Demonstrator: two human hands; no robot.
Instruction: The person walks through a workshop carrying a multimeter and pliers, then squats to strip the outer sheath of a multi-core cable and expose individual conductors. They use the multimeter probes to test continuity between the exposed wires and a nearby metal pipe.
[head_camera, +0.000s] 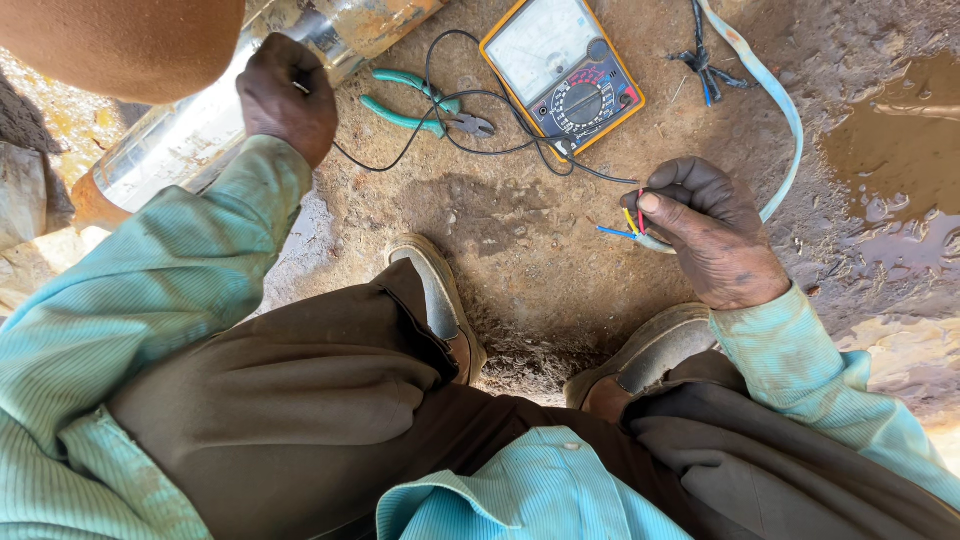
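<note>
My right hand (712, 232) grips the end of a pale blue flat cable (790, 120), pinching a black probe lead against its bared yellow, red and blue wire tips (628, 222). My left hand (288, 95) is closed around something thin, pressed against a long metal cylinder (190, 135) lying on the ground; what it holds is hidden. An orange-cased analogue meter (562, 68) lies on the dirt between the hands, with black leads (470, 140) running from it. Green-handled pliers (425, 105) lie beside the meter.
I am crouching; my two shoes (440, 300) and dark trousers fill the lower frame. A muddy puddle (905, 150) lies at the right. A knot of black and blue wire (705, 60) lies at top. Pale stones (25, 200) sit at the left edge.
</note>
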